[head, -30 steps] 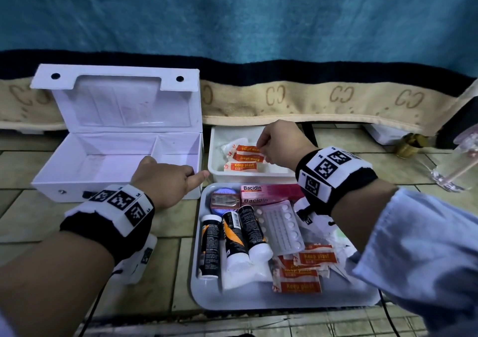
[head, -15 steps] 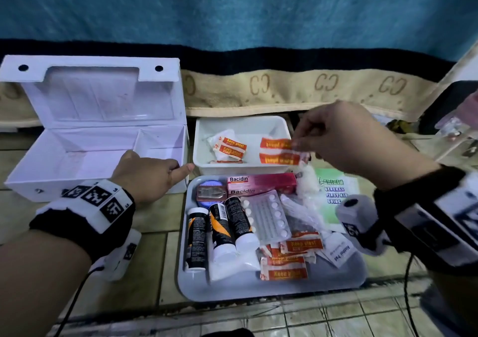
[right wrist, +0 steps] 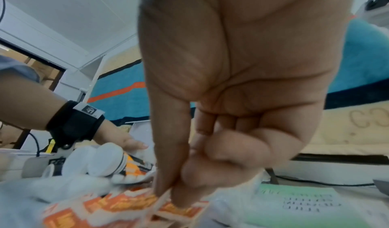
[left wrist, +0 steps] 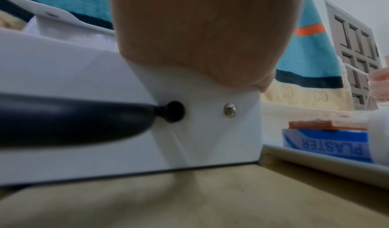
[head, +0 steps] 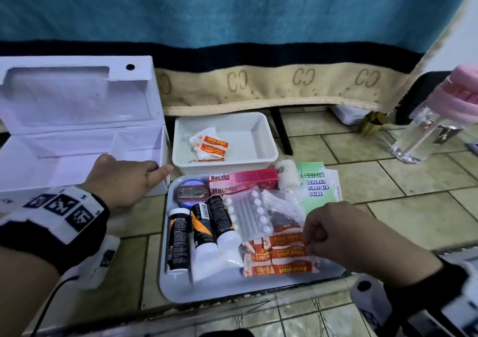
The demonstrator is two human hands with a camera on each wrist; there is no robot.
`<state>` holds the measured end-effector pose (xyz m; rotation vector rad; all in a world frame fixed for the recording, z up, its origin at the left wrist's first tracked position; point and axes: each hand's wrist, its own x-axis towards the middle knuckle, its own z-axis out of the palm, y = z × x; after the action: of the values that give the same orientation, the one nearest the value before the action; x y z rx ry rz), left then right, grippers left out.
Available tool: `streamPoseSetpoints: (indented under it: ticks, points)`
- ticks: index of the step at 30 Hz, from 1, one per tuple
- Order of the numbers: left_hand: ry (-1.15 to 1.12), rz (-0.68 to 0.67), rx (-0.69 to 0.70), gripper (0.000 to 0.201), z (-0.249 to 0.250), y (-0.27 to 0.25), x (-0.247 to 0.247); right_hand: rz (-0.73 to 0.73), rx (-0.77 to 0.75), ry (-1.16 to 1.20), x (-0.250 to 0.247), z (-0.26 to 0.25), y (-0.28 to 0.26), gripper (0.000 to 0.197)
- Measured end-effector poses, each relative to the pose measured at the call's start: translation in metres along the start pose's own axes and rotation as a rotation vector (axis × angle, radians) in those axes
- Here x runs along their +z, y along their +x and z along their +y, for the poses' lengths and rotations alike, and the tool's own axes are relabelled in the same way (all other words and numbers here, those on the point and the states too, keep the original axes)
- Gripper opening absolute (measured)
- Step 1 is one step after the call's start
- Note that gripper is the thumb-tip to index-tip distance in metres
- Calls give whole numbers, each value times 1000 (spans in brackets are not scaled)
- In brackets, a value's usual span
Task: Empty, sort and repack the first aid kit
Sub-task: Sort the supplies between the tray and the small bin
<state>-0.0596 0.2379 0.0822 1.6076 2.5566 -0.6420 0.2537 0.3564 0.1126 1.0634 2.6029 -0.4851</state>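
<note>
Pinching a papery plaster strip (right wrist: pixel 160 200) with right hand (head: pixel 344 236), left hand (head: pixel 124 181) resting spread on boxy kit (head: pixel 77 140)

We read "Bacidin" twice on the pink box (head: pixel 243 180) at the tray's (head: pixel 207 289) far edge. Plaster packets (head: pixel 283 255) at its near right say "Keep plast", as do those (head: pixel 213 144) in the white tub (head: pixel 261 153) behind. The green leaflet (head: pixel 314 184) right of the tray reads "GENERAL FIRST AID GUIDE". A blue box (left wrist: pixel 328 144) shows "PLASTER".

A teal blanket with a beige "CC" border (head: pixel 258 88) hangs behind — a clear plastic bottle with a pink lid (head: pixel 437 119) stands on the beige tiled floor (head: pixel 413 207), beside perhaps a small gold object (head: pixel 372 125).
</note>
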Motion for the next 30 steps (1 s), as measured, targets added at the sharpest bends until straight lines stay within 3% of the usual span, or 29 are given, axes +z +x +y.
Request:
streamPoseSetpoints:
  ticks: [6,11,14,16,19,21,24,26,30]
  points:
    - [40,-42,12,41,-1,-1,-2,98,22,-90,9,-14,4,23]
    - [3,-37,31,42,-2,1,0,122,70,-66,-31,-26,16,23]
    - [-17,-29,27,39,-1,1,-1,304,-25,-52,-65,-44,39,21]
    - [-25,-31,16,38,0,0,-2,345,-133,-74,-77,-62,63,17]
    - [0,-22,20,35,0,-1,-4,249,-260,-154,-80,-89,98,23]
    - [-11,-27,30,37,0,-3,-5,104,-320,-257,-75,-102,114,33]
    - [-13,-29,68,53,-3,0,-2,-89,-325,-385,-64,-112,130,36]
    - [-77,-27,31,61,-5,2,2,-137,-289,-393,-58,-113,140,36]
    - [-167,25,-30,46,-3,4,4,-124,-241,-225,-53,-107,156,32]
